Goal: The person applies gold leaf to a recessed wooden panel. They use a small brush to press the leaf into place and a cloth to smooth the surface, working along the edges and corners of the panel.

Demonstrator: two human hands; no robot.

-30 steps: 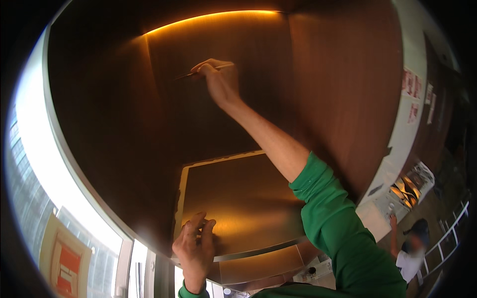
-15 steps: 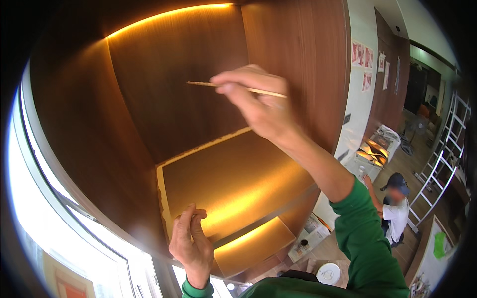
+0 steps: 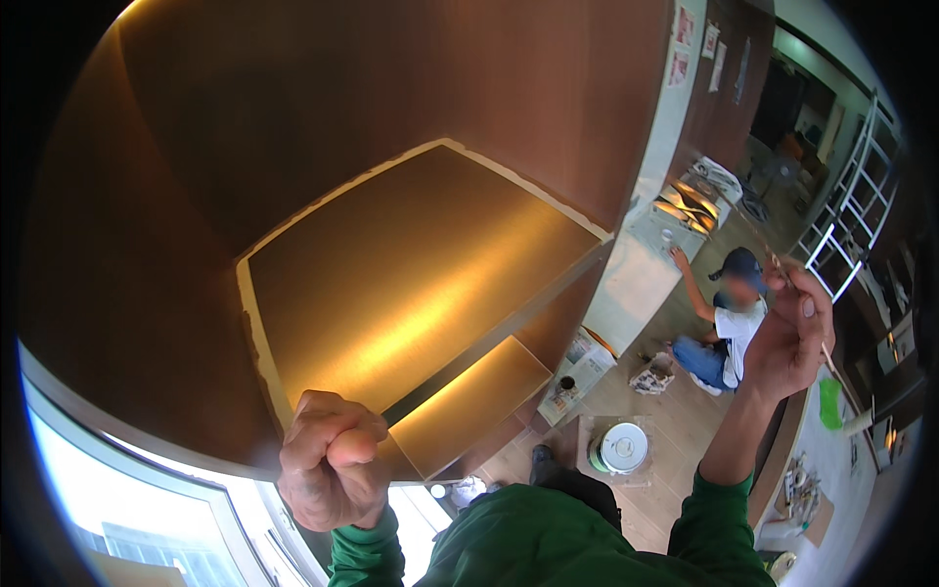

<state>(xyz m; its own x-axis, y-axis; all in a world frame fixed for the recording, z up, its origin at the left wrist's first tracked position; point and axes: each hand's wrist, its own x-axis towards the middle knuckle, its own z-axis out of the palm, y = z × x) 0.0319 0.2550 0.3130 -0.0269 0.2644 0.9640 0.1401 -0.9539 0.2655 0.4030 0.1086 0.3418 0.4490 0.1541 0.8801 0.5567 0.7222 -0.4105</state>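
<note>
On a clock dial laid over the head view, the right hand (image 3: pixel 794 333) lies at 3 o'clock, raised well apart from the panel, and holds a slender brush-like tool (image 3: pixel 777 264). The tool's long axis runs from 11 o'clock to 5 o'clock through the grip: one end emerges above the fingertips, the pale, straight, rod-like shaft below the hand. Its upper extremity is too thin against the background to be made out. The thumb and fingers of this hand close around the shaft.

The left hand (image 3: pixel 333 460), toward 7 o'clock, overlaps the panel's near corner; its fingers curl tightly inward with the thumb drawn against them, and whether they enclose anything cannot be told. Both forearms wear green sleeves (image 3: pixel 719 523).

The angular panel (image 3: pixel 411 264) has a smooth golden-brown surface with a satin, metallic-looking sheen. A narrow cream border (image 3: pixel 259 338) with a ragged outer edge follows its sides, peaking near 12 o'clock. Dark brown, wood-grained walls (image 3: pixel 489 78) rise around it. Below the front edge, a lower panel (image 3: pixel 479 401) glows yellow. Between 4 and 5 o'clock stands a round bucket (image 3: pixel 623 448) with a white lid.
</note>
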